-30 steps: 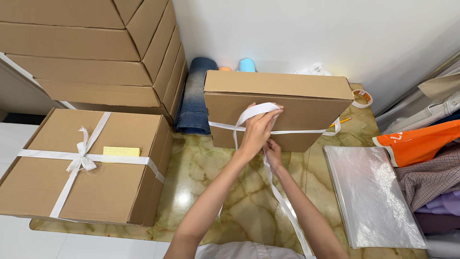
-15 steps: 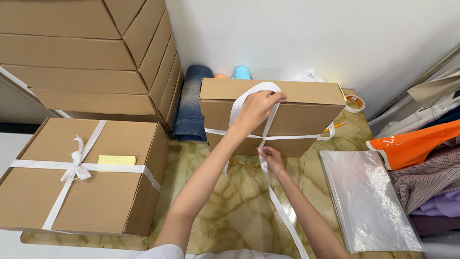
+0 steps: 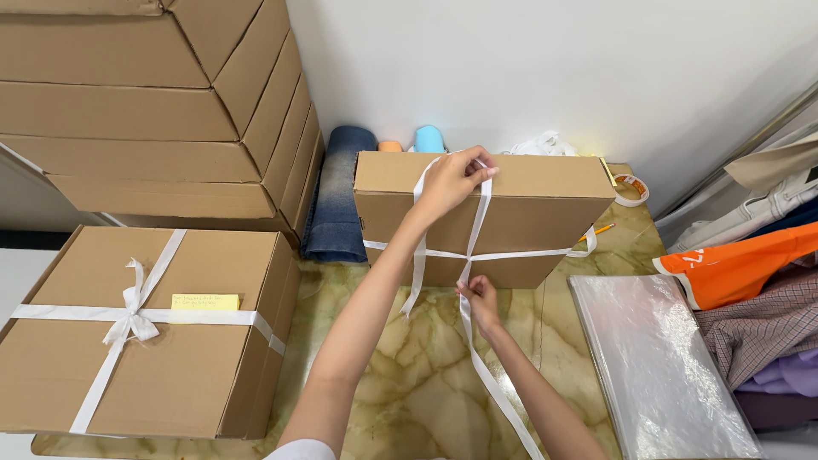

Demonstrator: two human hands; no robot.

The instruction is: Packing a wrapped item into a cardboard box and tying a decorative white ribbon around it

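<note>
Ribbon (image 3: pixel 474 223), white and flat, runs from my left fingertips (image 3: pixel 479 170) down the front of the upright cardboard box (image 3: pixel 520 223) to my right hand (image 3: pixel 480 298). Left hand (image 3: pixel 452 181) is reached out to the box's top edge, fingers pinched on the band; right fingers are closed on it below the crossing. Best kept taut, untwisted, centred over the horizontal wrap.

Left hand (image 3: pixel 452 181) raised, fingers pinched shut; right hand (image 3: pixel 480 300) lower, likewise pinched, both forearms outstretched.
</note>
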